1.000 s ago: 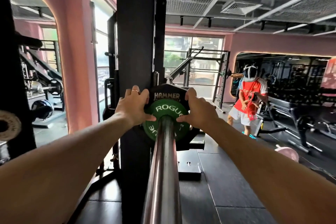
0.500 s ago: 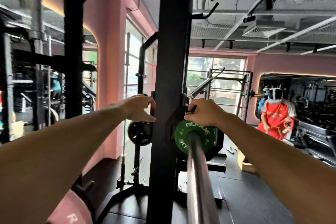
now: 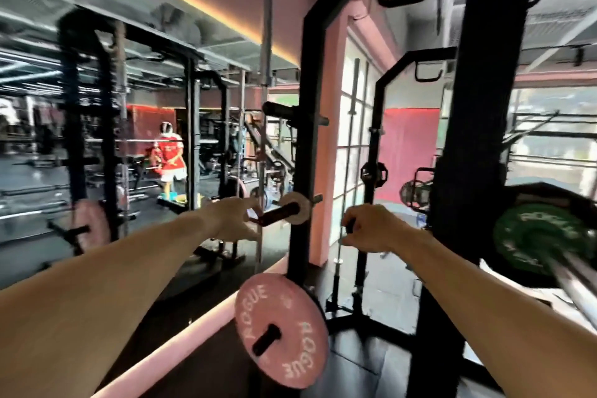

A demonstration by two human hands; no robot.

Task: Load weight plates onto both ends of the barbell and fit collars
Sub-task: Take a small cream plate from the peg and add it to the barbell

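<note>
Head view: both bare hands reach toward a black steel rack (image 3: 303, 152).

Left hand (image 3: 234, 220) spreads open, empty, by a peg (image 3: 279, 213); right hand (image 3: 371, 231) curls, grasp unclear. Round green plate (image 3: 529, 237) sits on the chrome barbell (image 3: 578, 281), far right. Pink disc (image 3: 281, 329) hangs below; dark floor, mirror.

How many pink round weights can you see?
2. One pink plate hangs on a rack peg, low in the middle. Another shows blurred at far left, maybe a mirror reflection. Others may be hidden.

Shiny bare-metal barbell (image 3: 571, 278), matt green plate (image 3: 529, 236), scuffed matt pink plate (image 3: 281, 333).
</note>
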